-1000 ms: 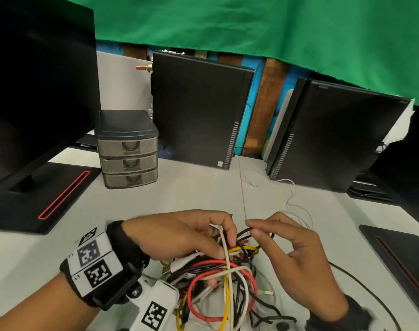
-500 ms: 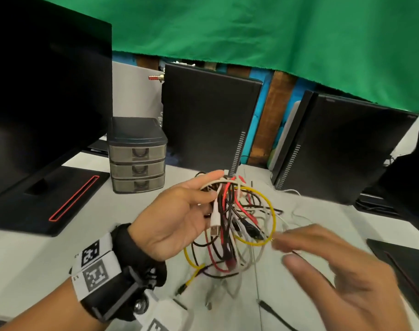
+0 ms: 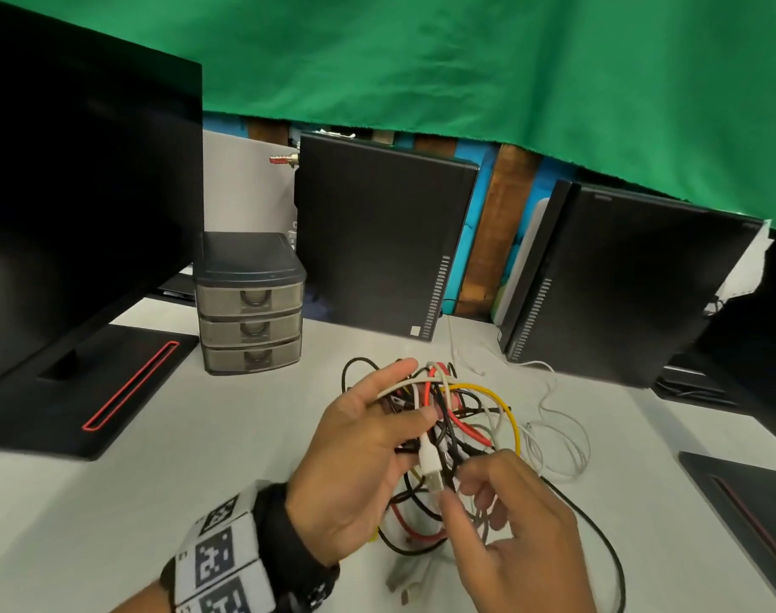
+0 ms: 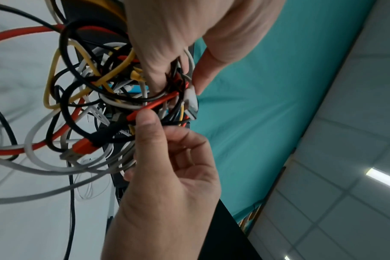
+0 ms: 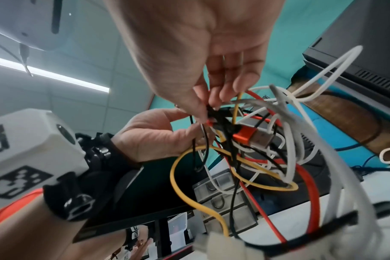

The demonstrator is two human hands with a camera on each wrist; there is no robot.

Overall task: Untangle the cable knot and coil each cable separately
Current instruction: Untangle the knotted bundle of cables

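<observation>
Cable knot (image 3: 448, 431), a tangle of red, yellow, black and white leads, held above the white counter (image 3: 227, 440) in front of the person, with its lower loops hanging down to the surface. The left hand (image 3: 359, 462) is raised palm toward the camera; its thumb and forefinger are curled around the upper strands of the knot, gripping them. A white USB plug (image 3: 430, 466) hangs down from this grip across the middle of the tangle. The right hand (image 3: 505, 524) meets the knot from below and to the right; its fingers (image 5: 214, 95) are bent and close in a pinch on strands near the centre, among them a black lead (image 5: 220, 119), as the right wrist view shows. In the left wrist view the thumb tip of this hand lies against a red lead (image 4: 154, 105). An orange-sleeved USB connector (image 5: 252, 135) sits inside the tangle. A yellow loop (image 3: 501, 409) stands out on the right side of the knot. A thin white cable (image 3: 558, 440) lies loose on the counter just right of the hands, and a black cable (image 3: 598, 537) curves along the counter past the right hand. Behind, a small three-drawer organiser (image 3: 251, 303) stands on the counter.
</observation>
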